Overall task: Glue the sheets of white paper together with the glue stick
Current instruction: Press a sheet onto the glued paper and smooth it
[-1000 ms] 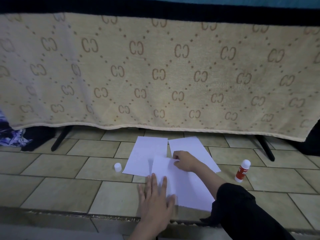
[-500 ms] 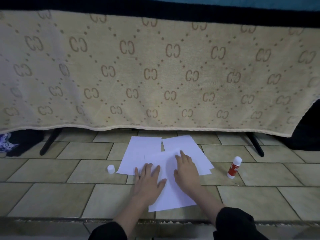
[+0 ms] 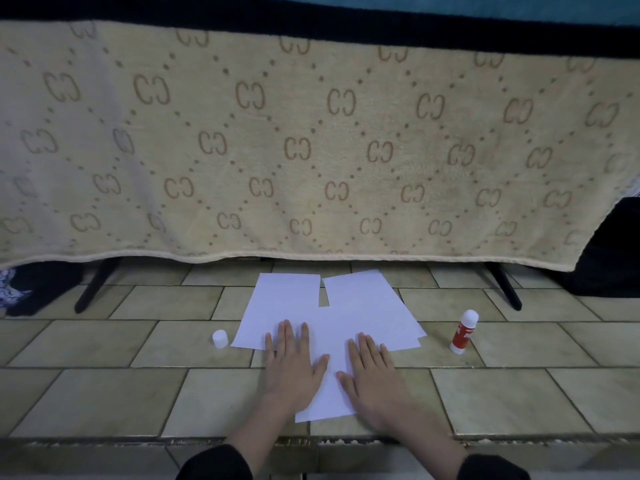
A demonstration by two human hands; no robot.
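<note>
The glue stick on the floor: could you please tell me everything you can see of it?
The glue stick is a small tube with a red body bearing a white label too small to read, and a rounded white top. It looks like plastic. It stands upright, leaning slightly, on the tiled floor, to the right of the sheets of white paper and apart from them. Neither hand touches it.

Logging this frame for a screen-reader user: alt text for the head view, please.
Both hands, left hand and right hand, press flat on overlapping sheets of white paper on a tiled floor. A glue stick stands right of the paper, a small white cap left of it; a patterned beige blanket hangs behind.
</note>
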